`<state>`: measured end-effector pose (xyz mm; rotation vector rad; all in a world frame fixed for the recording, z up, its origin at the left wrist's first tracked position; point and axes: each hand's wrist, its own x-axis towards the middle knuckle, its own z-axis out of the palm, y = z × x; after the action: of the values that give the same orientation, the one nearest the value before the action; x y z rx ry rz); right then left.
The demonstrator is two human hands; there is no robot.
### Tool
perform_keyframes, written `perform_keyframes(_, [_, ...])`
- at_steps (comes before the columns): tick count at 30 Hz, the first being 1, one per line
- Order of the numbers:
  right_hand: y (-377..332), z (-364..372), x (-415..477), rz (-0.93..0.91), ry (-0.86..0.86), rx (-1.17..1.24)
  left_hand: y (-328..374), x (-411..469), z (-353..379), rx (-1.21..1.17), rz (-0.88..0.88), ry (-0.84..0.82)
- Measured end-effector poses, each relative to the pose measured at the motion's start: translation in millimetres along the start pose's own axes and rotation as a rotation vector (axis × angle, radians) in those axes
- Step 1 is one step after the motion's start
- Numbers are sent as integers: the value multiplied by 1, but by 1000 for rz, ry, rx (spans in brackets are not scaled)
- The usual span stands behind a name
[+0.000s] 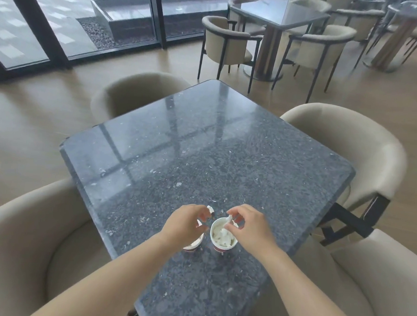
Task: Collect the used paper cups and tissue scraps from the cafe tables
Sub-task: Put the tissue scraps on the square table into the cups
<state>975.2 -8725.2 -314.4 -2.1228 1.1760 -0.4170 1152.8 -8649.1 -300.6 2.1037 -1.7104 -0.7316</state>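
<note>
Where the right hand (pixel 249 226) hangs over the right paper cup (pixel 223 236), its grip is pinched together on a white tissue scrap (pixel 229 219), thumb and forefinger closed on it just above the cup's far rim. That cup stands upright on the tabletop (pixel 203 145), white inside, and is filled with more crumpled tissue (pixel 221 234); a red band shows low on its outer wall. Left hand (pixel 187 223) is just beside, curled over a second paper cup (pixel 193 245), which it mostly hides; only the near rim and a bit of red base show. Fingers of that hand are bent with a gap between thumb and fingertips; whether they hold anything cannot be told. A small white scrap (pixel 210 209) lies on the tabletop right at those fingertips, on the far side. Both cups sit near the near edge of the dark speckled stone tabletop, close together but apart. Beige armchairs (pixel 352 151) stand around the tabletop on all sides. Far right, another table (pixel 280 15) with similar chairs; far left, glass window panels (pixel 89 18) with dark frames.
</note>
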Motion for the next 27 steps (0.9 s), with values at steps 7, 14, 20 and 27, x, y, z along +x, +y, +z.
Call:
perform_keyframes(7, [-24, 21, 8, -121, -64, 17, -25, -3, -9, 22, -82, 19])
perform_keyframes(14, [-36, 54, 20, -152, -206, 9, -55, -10, -17, 35, -153, 67])
perform_keyframes(20, [-17, 42, 46, -78, -139, -3, -71, 6, -14, 31, -203, 40])
perform_keyframes(27, [15, 40, 90, -21, -136, -39, -76, 63, -10, 80, -148, -68])
